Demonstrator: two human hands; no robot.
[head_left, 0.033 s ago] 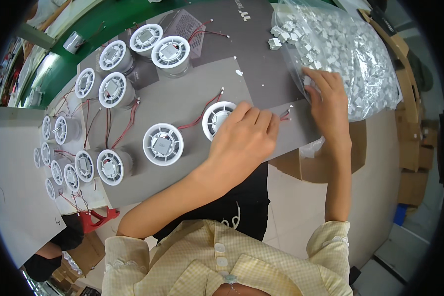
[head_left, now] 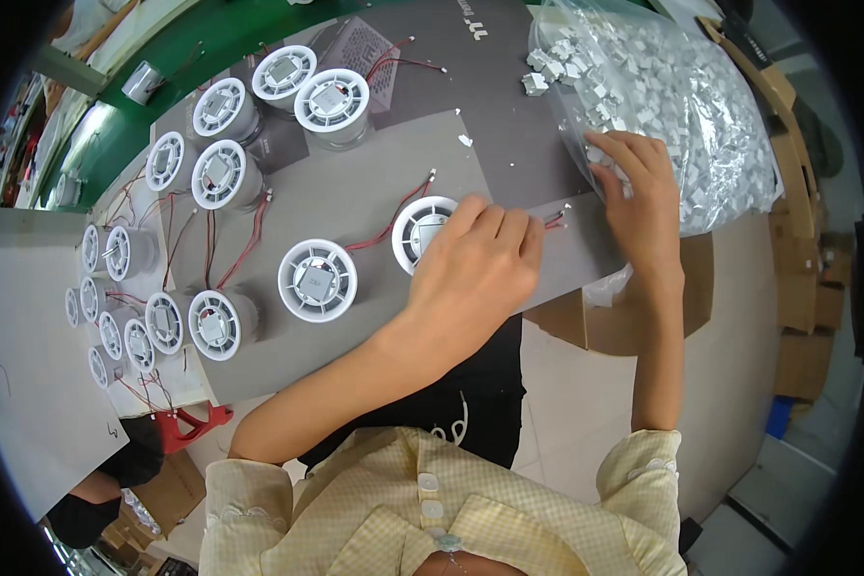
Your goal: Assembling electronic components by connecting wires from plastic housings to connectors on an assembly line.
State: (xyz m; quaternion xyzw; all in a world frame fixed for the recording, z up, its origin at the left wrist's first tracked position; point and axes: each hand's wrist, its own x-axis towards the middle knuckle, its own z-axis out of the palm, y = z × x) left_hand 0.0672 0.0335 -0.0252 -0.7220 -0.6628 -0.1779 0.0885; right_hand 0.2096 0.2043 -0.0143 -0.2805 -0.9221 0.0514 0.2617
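My left hand is curled over a white round slotted housing, covering its right side; its fingertips are hidden. Red and dark wires with a small white plug stick out beyond its knuckles. At the mouth of a clear plastic bag, my right hand has thumb and forefinger bent around a small white piece. The bag is full of small white and grey block-like pieces, several spilling at its left edge. Another slotted housing with a square plate stands to the left.
Several more white housings with trailing wires stand across the left and back of the grey table. A cardboard box is below the right edge. A metal cylinder sits on the green surface at the back left.
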